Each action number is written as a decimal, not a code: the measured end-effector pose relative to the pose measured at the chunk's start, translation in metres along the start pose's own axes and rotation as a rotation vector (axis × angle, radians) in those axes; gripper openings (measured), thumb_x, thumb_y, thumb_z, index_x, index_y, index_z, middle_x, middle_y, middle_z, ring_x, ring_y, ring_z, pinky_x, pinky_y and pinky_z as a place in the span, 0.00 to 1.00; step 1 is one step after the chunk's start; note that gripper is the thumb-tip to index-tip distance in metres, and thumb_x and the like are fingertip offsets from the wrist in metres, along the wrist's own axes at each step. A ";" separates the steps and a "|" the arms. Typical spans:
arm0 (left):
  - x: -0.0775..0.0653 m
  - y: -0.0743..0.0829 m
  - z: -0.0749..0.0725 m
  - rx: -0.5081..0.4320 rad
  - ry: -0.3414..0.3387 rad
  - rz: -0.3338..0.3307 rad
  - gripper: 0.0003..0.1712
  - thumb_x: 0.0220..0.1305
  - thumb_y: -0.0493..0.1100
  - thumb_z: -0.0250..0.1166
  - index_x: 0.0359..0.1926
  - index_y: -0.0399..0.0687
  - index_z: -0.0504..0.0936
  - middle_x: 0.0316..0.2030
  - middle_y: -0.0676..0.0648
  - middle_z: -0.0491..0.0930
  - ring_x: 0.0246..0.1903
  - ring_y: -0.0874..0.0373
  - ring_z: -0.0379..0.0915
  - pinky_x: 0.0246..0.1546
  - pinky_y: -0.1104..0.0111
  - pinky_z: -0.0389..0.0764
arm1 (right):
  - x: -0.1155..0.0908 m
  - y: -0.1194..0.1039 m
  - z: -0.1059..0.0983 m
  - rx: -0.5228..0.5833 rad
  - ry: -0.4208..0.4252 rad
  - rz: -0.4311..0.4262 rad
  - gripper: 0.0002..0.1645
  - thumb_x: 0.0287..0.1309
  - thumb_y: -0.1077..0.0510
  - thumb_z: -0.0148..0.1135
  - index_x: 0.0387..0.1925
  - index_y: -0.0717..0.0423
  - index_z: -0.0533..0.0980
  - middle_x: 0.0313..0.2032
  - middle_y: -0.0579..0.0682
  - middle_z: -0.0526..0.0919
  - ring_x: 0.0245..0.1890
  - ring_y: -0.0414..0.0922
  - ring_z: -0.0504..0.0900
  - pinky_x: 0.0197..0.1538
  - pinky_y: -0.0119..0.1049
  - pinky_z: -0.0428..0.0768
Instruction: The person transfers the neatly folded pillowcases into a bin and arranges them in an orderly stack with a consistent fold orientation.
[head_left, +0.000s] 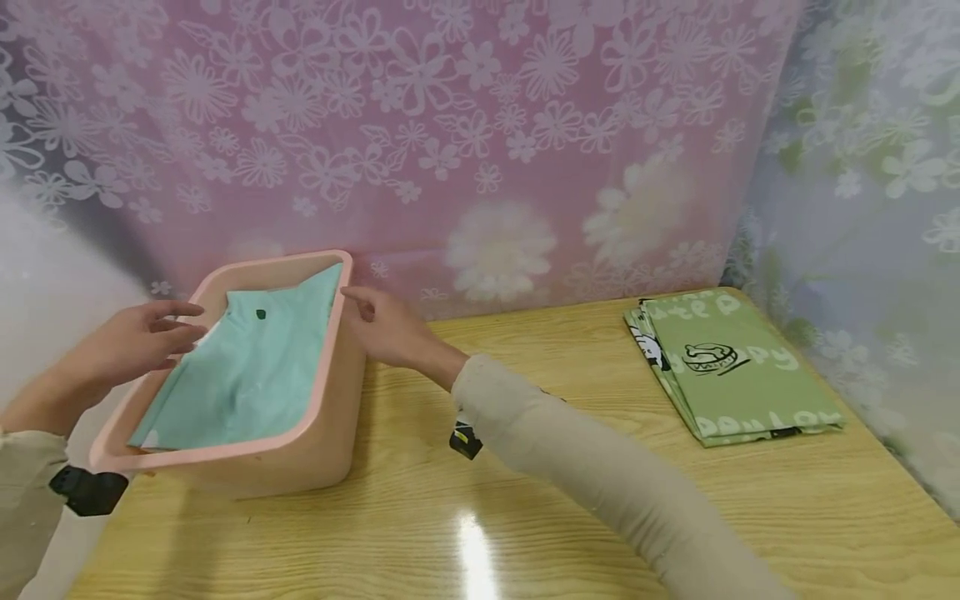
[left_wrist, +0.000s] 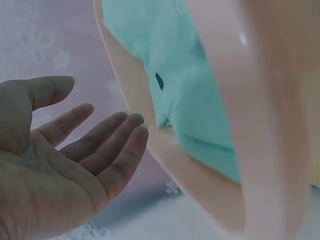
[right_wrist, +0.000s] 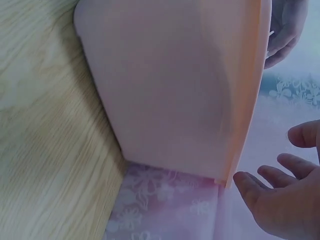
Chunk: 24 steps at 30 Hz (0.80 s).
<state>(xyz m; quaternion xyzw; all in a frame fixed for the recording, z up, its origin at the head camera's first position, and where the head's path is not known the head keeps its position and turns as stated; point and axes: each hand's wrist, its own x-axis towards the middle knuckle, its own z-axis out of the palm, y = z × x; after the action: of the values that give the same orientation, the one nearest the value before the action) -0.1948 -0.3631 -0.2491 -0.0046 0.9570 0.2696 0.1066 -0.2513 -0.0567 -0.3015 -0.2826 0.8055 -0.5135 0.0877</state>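
A pink plastic bin (head_left: pixel 348 425) stands at the left of the table, with a folded turquoise cloth (head_left: pixel 262 367) lying inside it. The cloth carries a small dark mark near its far end. My left hand (head_left: pixel 138 342) is at the bin's left rim, its fingers relaxed and slightly bent; in the left wrist view that hand (left_wrist: pixel 75 155) holds nothing. By the right rim is my right hand (head_left: pixel 386 325), fingertips close to the edge. The right wrist view shows this hand (right_wrist: pixel 285 192) with loosely bent fingers and nothing in its grasp; whether it touches the rim I cannot tell.
A folded green cloth (head_left: pixel 735 367) with white lettering and a bowl drawing lies at the right of the wood-grain table (head_left: pixel 570 517). A pink flowered curtain (head_left: pixel 420 150) hangs behind, and a pale flowered one (head_left: pixel 870 233) along the right side.
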 end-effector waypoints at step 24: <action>-0.012 0.082 0.065 0.246 0.365 0.351 0.30 0.71 0.55 0.52 0.63 0.39 0.71 0.57 0.37 0.73 0.56 0.38 0.66 0.50 0.46 0.66 | -0.039 0.037 -0.084 -0.375 -0.040 -0.053 0.34 0.71 0.40 0.41 0.74 0.40 0.51 0.72 0.40 0.52 0.70 0.41 0.52 0.68 0.41 0.55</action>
<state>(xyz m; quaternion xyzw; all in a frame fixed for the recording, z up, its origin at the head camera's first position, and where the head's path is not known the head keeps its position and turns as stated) -0.1754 -0.2604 -0.2581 0.1255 0.9721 0.1602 -0.1162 -0.2686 0.0417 -0.3013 -0.3252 0.8774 -0.3509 0.0359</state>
